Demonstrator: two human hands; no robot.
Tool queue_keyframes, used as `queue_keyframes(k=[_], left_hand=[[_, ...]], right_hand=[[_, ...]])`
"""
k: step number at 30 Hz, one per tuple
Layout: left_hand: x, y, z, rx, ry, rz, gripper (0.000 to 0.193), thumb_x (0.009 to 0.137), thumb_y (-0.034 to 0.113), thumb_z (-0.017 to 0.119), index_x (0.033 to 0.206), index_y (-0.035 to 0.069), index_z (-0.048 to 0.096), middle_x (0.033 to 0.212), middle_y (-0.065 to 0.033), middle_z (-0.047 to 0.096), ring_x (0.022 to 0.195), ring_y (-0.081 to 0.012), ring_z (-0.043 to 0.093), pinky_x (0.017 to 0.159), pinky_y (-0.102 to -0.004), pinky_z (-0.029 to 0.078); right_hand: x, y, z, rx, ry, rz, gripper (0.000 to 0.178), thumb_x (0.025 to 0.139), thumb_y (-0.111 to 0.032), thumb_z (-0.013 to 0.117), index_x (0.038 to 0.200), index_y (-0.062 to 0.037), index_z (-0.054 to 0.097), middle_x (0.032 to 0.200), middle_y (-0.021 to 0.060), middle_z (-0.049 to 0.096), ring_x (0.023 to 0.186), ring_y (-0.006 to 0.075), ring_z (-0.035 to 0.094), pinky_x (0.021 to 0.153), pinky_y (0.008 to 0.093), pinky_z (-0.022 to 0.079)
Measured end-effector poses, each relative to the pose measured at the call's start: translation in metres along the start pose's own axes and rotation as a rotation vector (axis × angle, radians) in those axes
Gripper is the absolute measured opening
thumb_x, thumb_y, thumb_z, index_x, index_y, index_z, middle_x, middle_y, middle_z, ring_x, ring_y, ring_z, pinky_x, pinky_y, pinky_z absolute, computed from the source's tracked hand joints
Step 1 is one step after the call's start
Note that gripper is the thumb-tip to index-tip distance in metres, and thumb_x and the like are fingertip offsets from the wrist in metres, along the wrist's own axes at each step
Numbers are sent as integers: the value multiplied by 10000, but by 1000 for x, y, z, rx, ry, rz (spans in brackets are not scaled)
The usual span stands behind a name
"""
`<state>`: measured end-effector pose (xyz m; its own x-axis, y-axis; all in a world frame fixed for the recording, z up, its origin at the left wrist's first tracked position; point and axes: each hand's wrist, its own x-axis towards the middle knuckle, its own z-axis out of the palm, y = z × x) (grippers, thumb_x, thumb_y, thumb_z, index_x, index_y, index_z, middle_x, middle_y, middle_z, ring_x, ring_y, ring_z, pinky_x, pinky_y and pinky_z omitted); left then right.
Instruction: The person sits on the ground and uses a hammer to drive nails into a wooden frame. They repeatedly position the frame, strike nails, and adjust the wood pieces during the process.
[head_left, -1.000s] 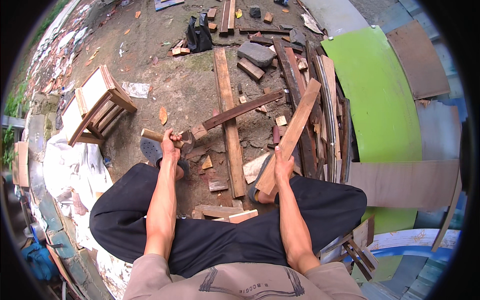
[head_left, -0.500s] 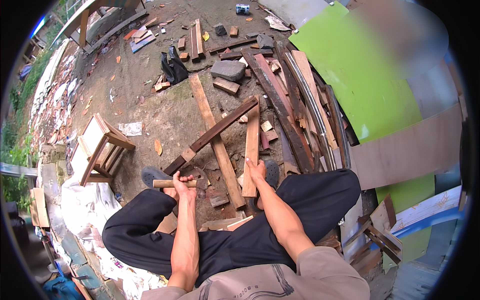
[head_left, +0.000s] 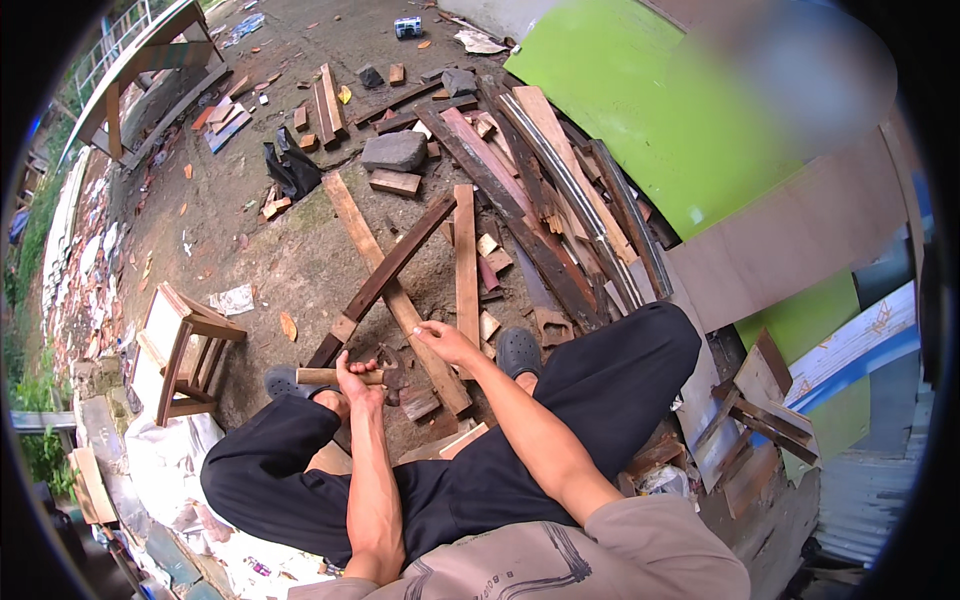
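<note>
My left hand (head_left: 358,380) is wrapped round the wooden handle of a hammer (head_left: 318,376), whose dark head sits just right of the fist. Over the long pale plank (head_left: 432,352) my right hand (head_left: 447,343) has its fingers drawn together; whether something small is between them is too fine to make out. A dark wooden strip (head_left: 402,252) crosses the long plank at a slant. Just right of that strip lies a shorter light board (head_left: 466,262), apart from my right hand. Wood offcuts (head_left: 418,402) lie between my feet.
A small wooden stool (head_left: 185,345) stands at left. On the right is a heap of timber strips (head_left: 560,215) beside green panels (head_left: 640,110). A handsaw (head_left: 552,325) lies by my right shoe. Farther off are a grey stone block (head_left: 394,151) and a black bag (head_left: 291,166).
My right hand has let go of the light board and moved left over the long plank. The hammer stays in my left hand. The whole view has turned somewhat.
</note>
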<state>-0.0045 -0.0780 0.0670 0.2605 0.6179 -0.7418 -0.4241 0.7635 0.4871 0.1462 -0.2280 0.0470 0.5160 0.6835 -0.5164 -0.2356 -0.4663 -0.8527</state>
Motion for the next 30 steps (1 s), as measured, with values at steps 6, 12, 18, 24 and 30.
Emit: queue_keyframes(k=[6, 12, 18, 24, 30], left_hand=[[0, -20, 11, 55, -37, -61, 429, 834, 284, 704, 575, 153, 387, 519, -3, 407, 493, -179, 450, 592, -345, 486], [-7, -32, 6, 128, -70, -170, 432, 834, 303, 716, 584, 162, 393, 525, 8, 406, 487, -165, 441, 600, -340, 490], [-13, -46, 4, 182, -77, -206, 428, 828, 305, 718, 594, 167, 387, 516, 15, 385, 486, -162, 436, 625, -338, 490], [-24, -32, 3, 164, -45, -165, 434, 816, 313, 720, 594, 172, 374, 514, 18, 388, 469, -166, 433, 580, -340, 493], [-27, -35, 5, 188, -51, -177, 457, 826, 347, 708, 569, 181, 368, 505, 19, 411, 458, -164, 449, 545, -324, 495]], right_hand=[[-9, 22, 8, 78, 93, -2, 545, 926, -411, 664, 1306, -44, 531, 1129, 134, 678, 987, 212, 658, 782, 344, 534], [-29, 29, -9, 456, 17, 211, 308, 930, -296, 686, 1072, -44, 583, 940, 52, 681, 768, 117, 639, 591, 280, 519], [-38, 40, -15, 691, -83, 284, 199, 959, -261, 645, 1013, -73, 604, 873, 18, 663, 715, 104, 617, 600, 279, 519], [-29, 21, 3, 561, -140, 209, 203, 952, -284, 654, 896, -90, 642, 810, -2, 627, 706, 102, 600, 563, 274, 512], [-16, 26, 20, 291, 6, 133, 224, 927, -271, 683, 868, -57, 662, 696, 12, 603, 596, 106, 573, 496, 277, 494]])
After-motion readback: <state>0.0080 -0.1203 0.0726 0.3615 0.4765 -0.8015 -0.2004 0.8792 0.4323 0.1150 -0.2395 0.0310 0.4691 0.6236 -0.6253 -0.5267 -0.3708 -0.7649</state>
